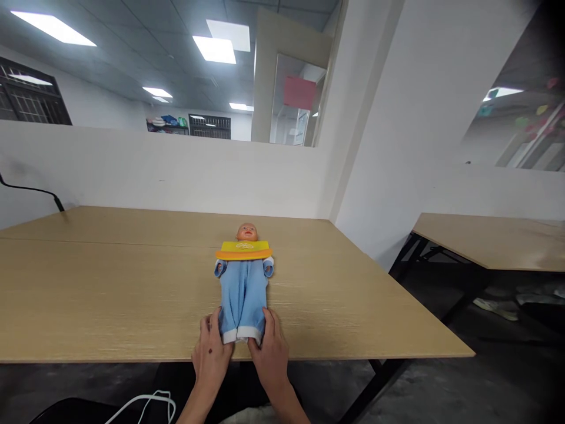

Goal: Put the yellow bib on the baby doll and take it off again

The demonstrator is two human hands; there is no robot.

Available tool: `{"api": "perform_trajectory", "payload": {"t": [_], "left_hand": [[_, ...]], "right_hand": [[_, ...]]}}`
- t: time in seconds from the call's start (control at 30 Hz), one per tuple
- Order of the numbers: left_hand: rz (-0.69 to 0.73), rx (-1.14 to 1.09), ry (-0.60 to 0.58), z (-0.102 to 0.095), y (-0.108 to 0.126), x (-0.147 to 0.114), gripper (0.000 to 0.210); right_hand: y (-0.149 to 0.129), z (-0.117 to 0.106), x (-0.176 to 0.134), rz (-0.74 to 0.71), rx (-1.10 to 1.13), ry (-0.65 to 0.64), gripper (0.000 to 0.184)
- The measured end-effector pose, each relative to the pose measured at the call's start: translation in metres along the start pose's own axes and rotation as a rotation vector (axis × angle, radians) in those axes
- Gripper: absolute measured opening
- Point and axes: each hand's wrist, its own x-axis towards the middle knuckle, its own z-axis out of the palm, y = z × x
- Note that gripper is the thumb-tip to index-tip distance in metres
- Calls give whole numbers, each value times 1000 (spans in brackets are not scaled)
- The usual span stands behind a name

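A baby doll (244, 277) lies on its back on a wooden table (110, 294), stretched straight away from the two hands, with its feet toward them and its head at the far end. It wears light blue trousers (242, 297) with white cuffs, and a yellow and orange bib (244, 250) lies across its chest just under the chin, well beyond the fingers. The left hand (210, 352) rests on the table edge against the left trouser cuff, its fingers curled onto the cloth at the outer side of the leg. The right hand (269, 351) sits just beside it on the other side, fingers laid along the outer side of the right cuff, thumb toward the hem. Both hands pinch or press the cuffs lightly between them; how firm the grip is cannot be told. Below the left wrist, under the table edge, a white cable (145, 403) loops over something dark. Off to the right of the hands, well apart, stands a second table (485, 238), and far to the left a black cable (35, 191) runs along the white wall (176, 171).
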Motion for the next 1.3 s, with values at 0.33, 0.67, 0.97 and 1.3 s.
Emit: {"api": "perform_trajectory", "payload": {"t": [0.33, 0.67, 0.97, 1.3], "left_hand": [[-5, -73, -77, -7, -1, 4, 54], [10, -203, -51, -2, -14, 10, 51], [267, -212, 171, 11, -29, -46, 17], [172, 346, -95, 0, 10, -27, 26]], "right_hand": [[-1, 4, 4, 23, -12, -3, 64], [-5, 3, 9, 81, -9, -32, 73], [-3, 1, 6, 64, 0, -56, 73], [0, 0, 5, 35, 21, -80, 72]]}}
